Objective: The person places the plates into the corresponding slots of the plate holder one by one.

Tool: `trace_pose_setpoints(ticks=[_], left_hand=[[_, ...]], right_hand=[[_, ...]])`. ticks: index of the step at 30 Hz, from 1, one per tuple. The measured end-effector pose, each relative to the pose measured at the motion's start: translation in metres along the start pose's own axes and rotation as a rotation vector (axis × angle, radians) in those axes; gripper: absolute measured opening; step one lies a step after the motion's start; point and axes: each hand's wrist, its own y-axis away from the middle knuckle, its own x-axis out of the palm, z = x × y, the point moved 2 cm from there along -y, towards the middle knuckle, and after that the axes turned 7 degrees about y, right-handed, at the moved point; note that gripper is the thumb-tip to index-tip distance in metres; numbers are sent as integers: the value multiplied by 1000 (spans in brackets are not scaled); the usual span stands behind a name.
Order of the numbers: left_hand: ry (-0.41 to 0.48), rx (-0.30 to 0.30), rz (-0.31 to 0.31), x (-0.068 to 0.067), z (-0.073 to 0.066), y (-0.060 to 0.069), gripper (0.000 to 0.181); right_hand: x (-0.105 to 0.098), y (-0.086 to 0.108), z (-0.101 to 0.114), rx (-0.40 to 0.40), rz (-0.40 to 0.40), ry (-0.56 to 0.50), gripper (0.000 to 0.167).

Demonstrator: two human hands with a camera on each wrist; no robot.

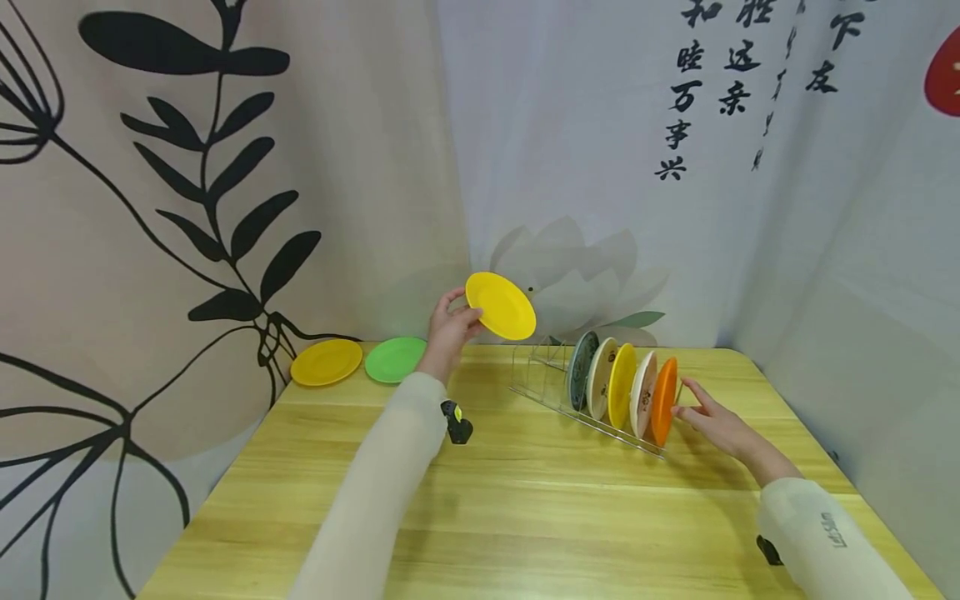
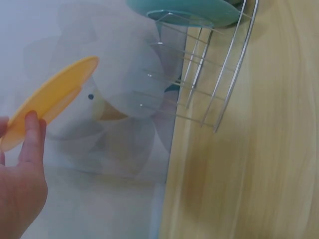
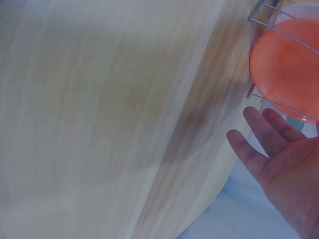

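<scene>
A: How do the edges lie around the left hand point(image 1: 452, 329)?
B: It is raised against the pale curtain point(image 1: 375, 167), showing just above the back edge of the table point(image 1: 585, 517). The near end of the wire rack point(image 1: 587, 422) is to its right, a gap between them. That end shows bare wires; five plates lean upright towards the other.
A: And the right hand point(image 1: 708, 412)?
B: Just beside the rack's far end, next to the orange plate point(image 1: 663, 402), with the table's right edge beyond. Its fingers are spread and grip nothing.
A: Where's the yellow plate point(image 1: 501, 306)?
B: In the air, pinched in the left hand, the thumb on its face and fingers behind. It's plain, round and bright, tilted, with a raised ring underneath that the left wrist view catches nearly side-on.
A: Anything on the table to its left?
B: A green plate point(image 1: 395, 360) lying flat, and a darker yellow plate point(image 1: 326, 362) next to it.
A: What can't you make out?
B: Whether the right fingertips touch the rack. The right wrist view cuts off that hand's thumb and part of the orange plate, while the left one crops the left hand.
</scene>
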Motion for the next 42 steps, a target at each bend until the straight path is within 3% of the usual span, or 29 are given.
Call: trace_pose_setpoints(ticks=[15, 28, 42], left_hand=[[-29, -33, 50, 24, 13, -7, 51], [-119, -63, 103, 42, 34, -9, 51], [-172, -69, 157, 48, 50, -11, 48]], right_hand=[[0, 1, -2, -13, 3, -36, 82], [-1, 3, -1, -8, -3, -33, 81], [0, 1, 2, -1, -7, -23, 80]])
